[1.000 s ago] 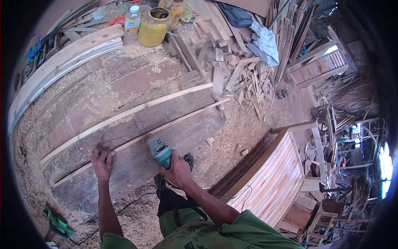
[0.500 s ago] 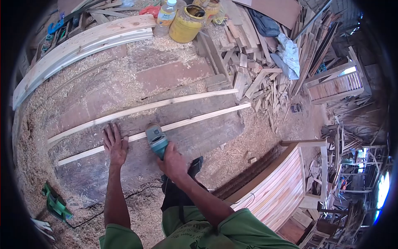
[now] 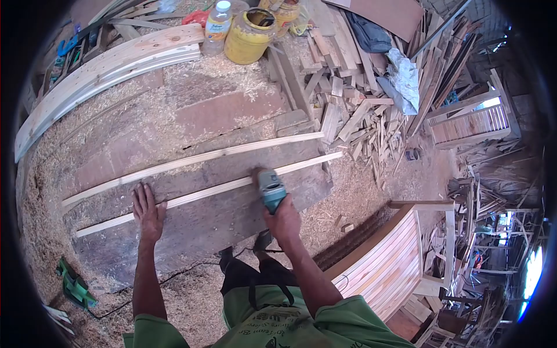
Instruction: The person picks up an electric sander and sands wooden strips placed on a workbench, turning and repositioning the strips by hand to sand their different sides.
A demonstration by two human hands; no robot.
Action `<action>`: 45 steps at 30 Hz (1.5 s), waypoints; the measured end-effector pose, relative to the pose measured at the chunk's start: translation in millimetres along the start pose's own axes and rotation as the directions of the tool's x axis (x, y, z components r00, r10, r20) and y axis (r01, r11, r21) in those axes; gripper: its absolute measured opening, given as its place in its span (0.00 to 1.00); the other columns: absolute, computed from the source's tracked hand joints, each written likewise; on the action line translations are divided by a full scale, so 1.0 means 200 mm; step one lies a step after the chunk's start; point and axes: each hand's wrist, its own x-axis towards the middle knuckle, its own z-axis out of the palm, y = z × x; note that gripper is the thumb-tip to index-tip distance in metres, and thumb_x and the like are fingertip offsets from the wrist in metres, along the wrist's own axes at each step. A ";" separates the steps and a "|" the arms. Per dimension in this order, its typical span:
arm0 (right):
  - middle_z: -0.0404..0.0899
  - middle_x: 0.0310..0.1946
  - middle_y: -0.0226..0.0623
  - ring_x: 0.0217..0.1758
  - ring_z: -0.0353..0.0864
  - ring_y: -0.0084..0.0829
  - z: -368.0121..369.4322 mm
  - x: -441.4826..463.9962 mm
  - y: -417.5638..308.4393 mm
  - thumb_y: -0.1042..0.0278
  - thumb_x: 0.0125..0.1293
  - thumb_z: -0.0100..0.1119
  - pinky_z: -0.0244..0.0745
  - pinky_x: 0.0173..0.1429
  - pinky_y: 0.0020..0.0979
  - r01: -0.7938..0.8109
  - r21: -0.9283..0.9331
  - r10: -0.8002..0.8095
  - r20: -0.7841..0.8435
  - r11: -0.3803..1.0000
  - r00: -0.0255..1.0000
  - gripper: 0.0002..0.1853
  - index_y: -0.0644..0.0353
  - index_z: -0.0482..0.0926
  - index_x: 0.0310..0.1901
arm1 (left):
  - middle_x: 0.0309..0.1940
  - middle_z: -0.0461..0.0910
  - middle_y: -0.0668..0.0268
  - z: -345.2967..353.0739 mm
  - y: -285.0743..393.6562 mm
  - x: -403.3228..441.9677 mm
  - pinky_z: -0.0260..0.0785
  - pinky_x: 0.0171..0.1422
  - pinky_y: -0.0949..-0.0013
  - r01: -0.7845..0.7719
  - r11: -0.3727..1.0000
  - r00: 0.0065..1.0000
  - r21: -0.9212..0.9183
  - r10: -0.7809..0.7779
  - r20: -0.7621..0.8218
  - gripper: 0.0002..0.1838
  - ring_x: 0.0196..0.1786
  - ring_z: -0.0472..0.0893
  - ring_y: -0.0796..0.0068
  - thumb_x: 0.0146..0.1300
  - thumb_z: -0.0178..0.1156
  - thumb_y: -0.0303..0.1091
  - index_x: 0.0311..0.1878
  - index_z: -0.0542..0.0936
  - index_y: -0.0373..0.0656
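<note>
Power Tool Held Over Nearer of 2 Strips

The teal power tool (image 3: 271,190) is gripped by the right hand (image 3: 283,223), its blurred head held over the nearer strip (image 3: 217,189); whether the wood is touched cannot be told. The left hand (image 3: 148,214) is laid palm down across that strip, well apart from the tool, its fingers a little spread. Beyond it, the farther strip (image 3: 191,158) is laid on the same shavings-strewn work surface (image 3: 229,229). At the far edge, a bottle (image 3: 216,29) is stood beside a yellow container (image 3: 248,45).
</note>
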 end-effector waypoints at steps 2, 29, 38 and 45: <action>0.84 0.35 0.62 0.39 0.86 0.65 -0.06 0.09 0.11 0.53 0.59 0.73 0.81 0.45 0.59 -0.036 -0.021 0.034 -0.073 0.999 0.997 0.33 0.64 0.65 0.54 | 0.88 0.40 0.54 0.02 -0.02 0.01 0.36 0.85 0.38 0.016 1.000 1.000 0.013 -0.016 0.004 0.44 0.88 0.39 0.44 0.79 0.50 0.57 0.87 0.45 0.46; 0.87 0.42 0.56 0.47 0.89 0.52 -0.48 0.69 1.04 0.48 0.57 0.73 0.81 0.54 0.44 -0.139 0.309 0.193 -0.153 0.941 0.969 0.35 0.70 0.76 0.55 | 0.88 0.41 0.57 0.04 -0.06 0.01 0.32 0.86 0.43 -0.034 0.998 0.999 -0.053 0.035 0.012 0.41 0.88 0.39 0.46 0.80 0.49 0.52 0.87 0.47 0.48; 0.85 0.37 0.61 0.41 0.86 0.65 -0.09 0.22 0.22 0.53 0.58 0.72 0.81 0.47 0.58 0.041 0.171 -0.046 0.027 0.984 0.999 0.31 0.61 0.68 0.56 | 0.88 0.41 0.55 0.03 -0.01 0.02 0.31 0.85 0.38 0.021 1.000 1.000 -0.014 -0.020 0.014 0.45 0.87 0.38 0.42 0.79 0.50 0.58 0.87 0.44 0.47; 0.86 0.36 0.59 0.39 0.87 0.63 0.21 -0.13 -0.31 0.53 0.58 0.73 0.84 0.45 0.56 0.219 0.117 -0.234 0.139 0.969 0.962 0.33 0.63 0.66 0.55 | 0.88 0.42 0.56 0.03 0.00 0.02 0.30 0.86 0.40 0.042 0.999 0.999 -0.013 -0.042 0.007 0.45 0.88 0.37 0.43 0.79 0.49 0.59 0.87 0.44 0.48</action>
